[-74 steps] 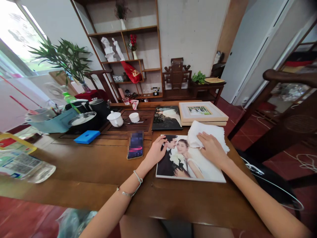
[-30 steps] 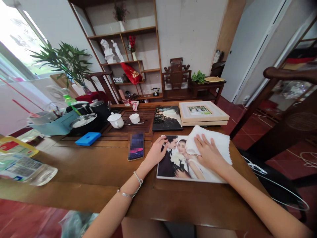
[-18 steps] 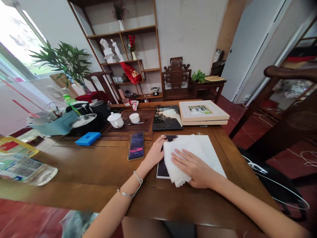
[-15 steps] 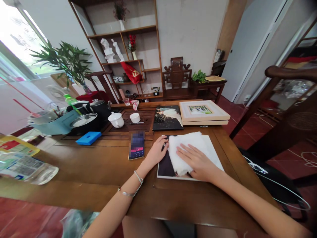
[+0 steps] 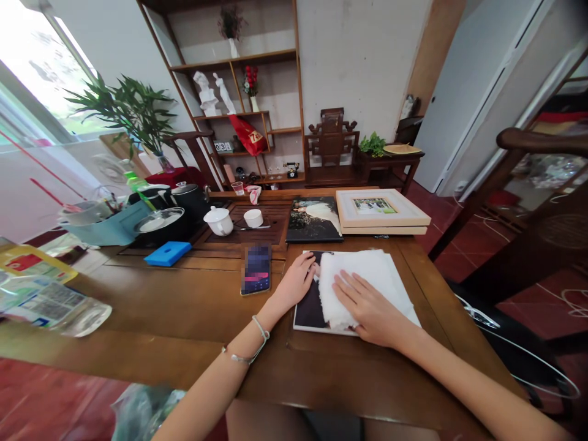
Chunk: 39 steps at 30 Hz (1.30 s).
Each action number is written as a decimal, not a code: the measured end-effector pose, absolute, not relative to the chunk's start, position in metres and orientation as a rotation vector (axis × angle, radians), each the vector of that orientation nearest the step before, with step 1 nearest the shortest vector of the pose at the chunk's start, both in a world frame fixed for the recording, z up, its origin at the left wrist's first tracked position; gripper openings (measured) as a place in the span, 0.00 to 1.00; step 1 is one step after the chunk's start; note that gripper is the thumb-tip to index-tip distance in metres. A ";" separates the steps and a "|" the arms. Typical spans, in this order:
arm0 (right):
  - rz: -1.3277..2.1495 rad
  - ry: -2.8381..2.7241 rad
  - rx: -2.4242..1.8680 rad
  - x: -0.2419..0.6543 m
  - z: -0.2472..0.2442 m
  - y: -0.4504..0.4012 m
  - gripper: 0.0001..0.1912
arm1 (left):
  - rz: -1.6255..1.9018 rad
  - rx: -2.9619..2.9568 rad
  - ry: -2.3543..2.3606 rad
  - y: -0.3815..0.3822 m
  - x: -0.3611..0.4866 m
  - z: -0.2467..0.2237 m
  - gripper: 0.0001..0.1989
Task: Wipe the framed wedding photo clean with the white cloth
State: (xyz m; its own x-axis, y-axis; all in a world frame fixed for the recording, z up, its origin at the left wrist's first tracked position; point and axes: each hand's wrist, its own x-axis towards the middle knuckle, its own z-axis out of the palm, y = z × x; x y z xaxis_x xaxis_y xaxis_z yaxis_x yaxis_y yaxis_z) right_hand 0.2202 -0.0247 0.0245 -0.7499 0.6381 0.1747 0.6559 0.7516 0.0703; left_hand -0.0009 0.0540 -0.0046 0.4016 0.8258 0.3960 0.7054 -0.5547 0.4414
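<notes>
A flat board with a dark and white picture point(image 5: 309, 309) lies on the wooden table point(image 5: 193, 306) in front of me. Spread over much of it is a fluffy white cloth point(image 5: 337, 272). My right hand point(image 5: 367, 305) lies flat on the cloth, fingers stretched out to the left. At the board's left edge rests my left hand point(image 5: 297, 280), its fingers slightly bent and apart, touching the dark part of the picture. A phone point(image 5: 256, 269) with a lit screen lies left of that hand.
Behind the board are a dark photo panel point(image 5: 313, 219) and stacked light frames point(image 5: 382, 212). Further left stand a white lidded cup point(image 5: 218, 220), a small white bowl point(image 5: 253, 218), a blue block point(image 5: 168, 253), a black pan point(image 5: 160, 228) and bottles point(image 5: 50, 303).
My right hand and the white cloth have shifted slightly to the right on the board, showing more of its dark left part. My left hand stays at the board's left edge.
</notes>
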 end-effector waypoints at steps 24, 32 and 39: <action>-0.176 -2.754 -1.007 0.232 0.025 -0.016 0.37 | 0.862 2.437 1.342 0.053 -0.003 -0.001 0.17; -0.167 -2.619 -1.201 0.240 0.023 -0.004 0.38 | 0.842 2.471 1.353 0.054 -0.003 -0.002 0.18; -0.281 -2.511 -1.337 0.236 0.016 -0.004 0.35 | 0.850 2.487 1.346 0.053 -0.003 -0.003 0.18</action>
